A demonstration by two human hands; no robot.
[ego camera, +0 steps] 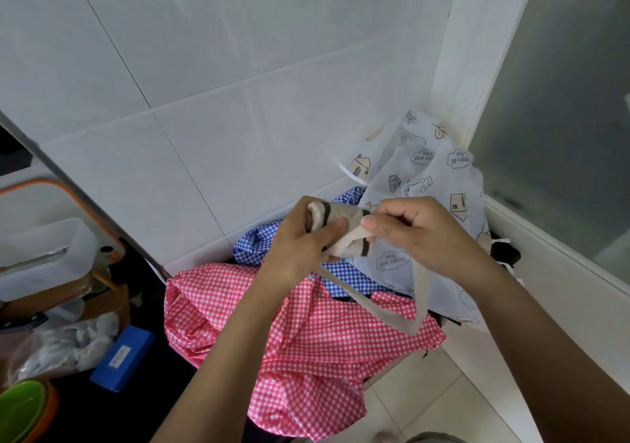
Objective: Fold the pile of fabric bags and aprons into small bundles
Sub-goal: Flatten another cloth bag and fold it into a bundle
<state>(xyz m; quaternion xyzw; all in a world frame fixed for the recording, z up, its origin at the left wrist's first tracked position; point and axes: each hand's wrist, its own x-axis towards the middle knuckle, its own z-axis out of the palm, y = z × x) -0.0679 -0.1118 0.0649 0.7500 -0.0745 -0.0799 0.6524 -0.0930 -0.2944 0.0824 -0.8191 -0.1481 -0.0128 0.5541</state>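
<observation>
Rolled beige bag [335, 224] gripped by left hand [300, 241], right hand [419, 234] pinching its loose end.

fabric: white printed cloth [439, 176], right of centre
text: "happy and free", inside cloud outlines, reads upside down
copies: two side by side near the cloth's top, one lower at mid-frame; a fourth at the bottom right edge is cut off
box: blue box [136, 342], lower left
box label: white sticker [120, 356], print too small to read
</observation>
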